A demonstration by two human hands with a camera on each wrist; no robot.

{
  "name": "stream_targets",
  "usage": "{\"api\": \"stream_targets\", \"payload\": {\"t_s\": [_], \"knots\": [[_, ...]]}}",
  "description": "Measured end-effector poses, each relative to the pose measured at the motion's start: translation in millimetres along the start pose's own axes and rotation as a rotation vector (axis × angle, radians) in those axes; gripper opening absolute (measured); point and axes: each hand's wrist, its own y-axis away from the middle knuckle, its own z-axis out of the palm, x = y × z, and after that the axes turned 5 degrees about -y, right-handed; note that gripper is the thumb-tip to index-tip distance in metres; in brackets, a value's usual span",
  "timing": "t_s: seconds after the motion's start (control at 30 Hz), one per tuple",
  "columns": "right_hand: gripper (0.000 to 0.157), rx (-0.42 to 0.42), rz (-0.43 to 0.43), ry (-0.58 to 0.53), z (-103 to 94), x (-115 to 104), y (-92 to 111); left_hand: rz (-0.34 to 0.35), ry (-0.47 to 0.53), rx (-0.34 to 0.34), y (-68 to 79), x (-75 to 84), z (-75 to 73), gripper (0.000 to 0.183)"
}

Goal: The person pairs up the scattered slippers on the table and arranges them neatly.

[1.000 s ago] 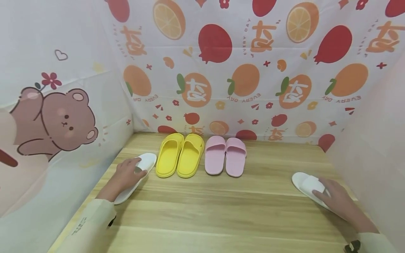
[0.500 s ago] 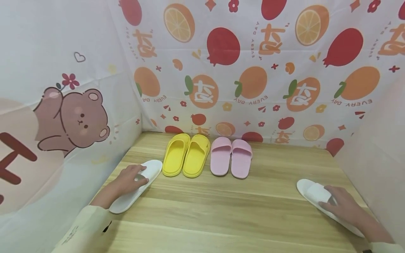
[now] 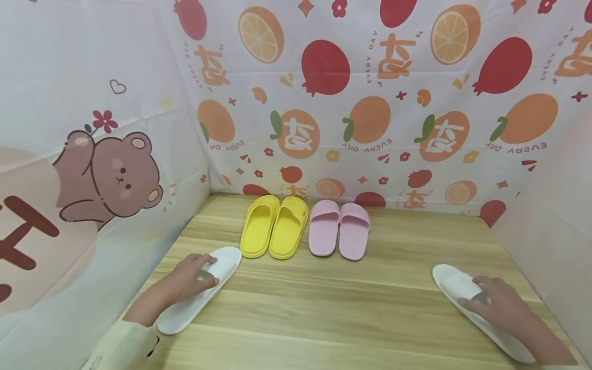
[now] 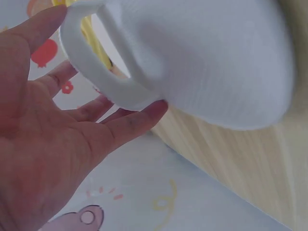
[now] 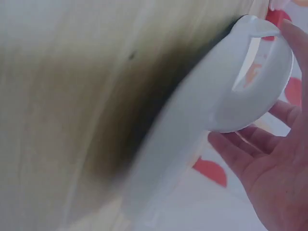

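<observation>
My left hand [image 3: 187, 280] grips a white slipper [image 3: 226, 263] by its strap, at the left side of the wooden surface. The left wrist view shows the thumb and fingers spread across the strap [image 4: 91, 72], with the slipper's sole [image 4: 221, 62] beyond. At the far right, my right hand [image 3: 501, 306] holds the other white slipper [image 3: 455, 283] the same way, by its strap [image 5: 264, 96]. Both slippers lie slanted, toes toward the back wall and the middle. A dark shadow runs beside the right slipper's sole [image 5: 173, 144].
A pair of yellow slippers [image 3: 255, 234] and a pair of pink slippers [image 3: 355, 239] stand side by side against the fruit-print back wall [image 3: 296, 77]. The left white slipper's toe is right by the yellow pair's heels. Cloth walls flank the wooden surface [image 3: 333, 308].
Both hands have drawn the white slippers toward the front, still gripping the straps. The head view has shifted slightly. Yellow and pink pairs stay in place on the surface.
</observation>
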Motion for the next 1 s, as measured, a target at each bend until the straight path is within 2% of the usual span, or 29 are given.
{"api": "stream_targets", "payload": {"t_s": [0.2, 0.47, 0.8, 1.0], "knots": [[0.066, -0.033, -0.007, 0.016, -1.9, -14, 8, -0.019, 0.005, -0.041, 12.9, 15.6, 2.9, 0.057], [0.06, -0.029, -0.028, -0.01, -0.5, -36, 18, 0.042, 0.036, 0.0, 23.6, 43.5, 9.1, 0.052], [0.057, -0.069, -0.019, -0.003, 2.9, -64, 23, 0.128, -0.032, 0.03, 19.6, 74.2, 32.2, 0.05], [0.054, -0.053, -0.023, 0.001, 10.4, -78, 28, 0.134, -0.033, 0.041, 14.2, 99.4, 43.6, 0.049]]}}
